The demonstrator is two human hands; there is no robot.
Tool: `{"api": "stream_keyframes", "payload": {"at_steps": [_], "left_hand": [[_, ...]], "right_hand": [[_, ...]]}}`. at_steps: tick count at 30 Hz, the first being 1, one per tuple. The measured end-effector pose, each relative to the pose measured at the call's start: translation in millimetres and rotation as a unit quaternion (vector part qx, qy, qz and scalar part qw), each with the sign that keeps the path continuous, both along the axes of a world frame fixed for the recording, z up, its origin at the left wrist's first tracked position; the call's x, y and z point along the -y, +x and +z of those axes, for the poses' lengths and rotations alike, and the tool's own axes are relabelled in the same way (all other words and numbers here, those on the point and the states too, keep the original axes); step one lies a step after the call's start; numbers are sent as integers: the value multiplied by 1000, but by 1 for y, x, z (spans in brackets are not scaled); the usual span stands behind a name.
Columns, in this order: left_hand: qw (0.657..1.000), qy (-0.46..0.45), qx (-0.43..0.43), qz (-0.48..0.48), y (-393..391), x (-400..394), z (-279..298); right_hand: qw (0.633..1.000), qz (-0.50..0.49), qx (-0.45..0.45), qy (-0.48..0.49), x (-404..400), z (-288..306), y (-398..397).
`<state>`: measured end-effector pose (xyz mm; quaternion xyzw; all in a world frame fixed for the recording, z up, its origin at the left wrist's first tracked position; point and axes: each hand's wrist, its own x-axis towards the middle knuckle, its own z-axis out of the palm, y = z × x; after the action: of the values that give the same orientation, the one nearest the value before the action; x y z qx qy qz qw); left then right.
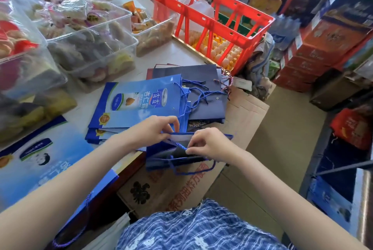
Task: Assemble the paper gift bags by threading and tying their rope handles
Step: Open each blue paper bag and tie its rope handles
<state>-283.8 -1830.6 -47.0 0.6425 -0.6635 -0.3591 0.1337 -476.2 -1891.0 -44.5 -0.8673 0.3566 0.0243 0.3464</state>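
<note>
A blue paper gift bag (161,158) is held open: left hand (155,128) pinches its rim, right hand (210,144) apparently pinches the blue rope handle (178,144).

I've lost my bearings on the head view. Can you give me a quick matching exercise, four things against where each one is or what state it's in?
Things:
1. red crate
2. stack of flat blue bags
3. open blue bag
4. clear plastic tubs

Places or states:
A. held at its top edge by the left hand and right hand
B. far end of the table, eggs inside
C. left side of the table, filled with wrapped snacks
D. lying on the table, rope handles trailing right

Pairs: 1-B, 2-D, 3-A, 4-C
</note>
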Motion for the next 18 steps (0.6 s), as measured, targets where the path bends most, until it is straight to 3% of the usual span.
{"api": "stream_keyframes", "payload": {"at_steps": [6, 8, 11, 13, 18], "left_hand": [[977, -144, 86, 131, -18, -24, -6], [976, -82, 113, 165, -25, -30, -9], [960, 35, 40, 275, -25, -26, -6], [942, 62, 13, 330, -24, -22, -1], [931, 125, -61, 336, -14, -19, 2]], "right_hand": [[989, -102, 107, 5, 4, -27, 24], [987, -107, 120, 19, 7, -28, 29], [979, -79, 172, 74, 6, -31, 35], [974, -63, 196, 90, 4, -30, 39], [964, -60, 237, 104, 1, -34, 39]]}}
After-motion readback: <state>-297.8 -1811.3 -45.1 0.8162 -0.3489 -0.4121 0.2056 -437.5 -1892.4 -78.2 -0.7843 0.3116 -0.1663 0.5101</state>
